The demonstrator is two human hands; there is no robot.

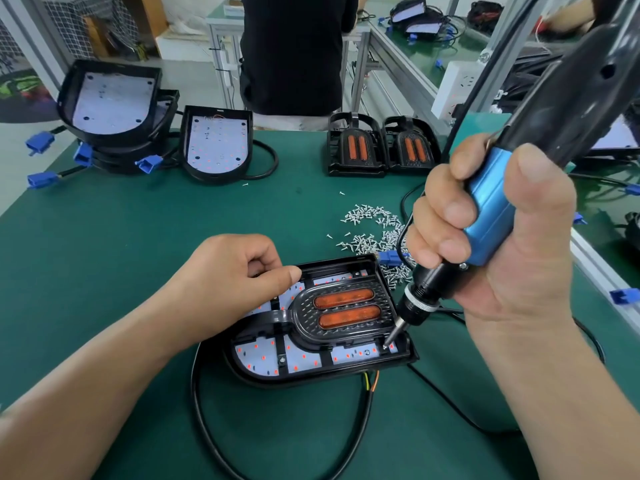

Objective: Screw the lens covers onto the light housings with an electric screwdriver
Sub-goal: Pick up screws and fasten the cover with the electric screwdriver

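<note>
A black light housing [401, 355] lies on the green mat in front of me, its white LED board dotted with red. A black lens cover [349, 311] with two orange strips sits inside it. My right hand [485, 244] grips the blue and black electric screwdriver [491, 216], tilted, with its bit tip [387, 344] down in the housing's near right corner. My left hand [228, 282] rests on the housing's far left edge, fingers curled and thumb stretched along the rim. Whether it pinches anything is hidden.
A heap of small silver screws [374, 233] lies just behind the housing. Two covered housings [381, 147] stand at the back right, several open housings [114, 109] with blue connectors at the back left. A person in black [294, 53] stands beyond the table. Black cables loop around the work.
</note>
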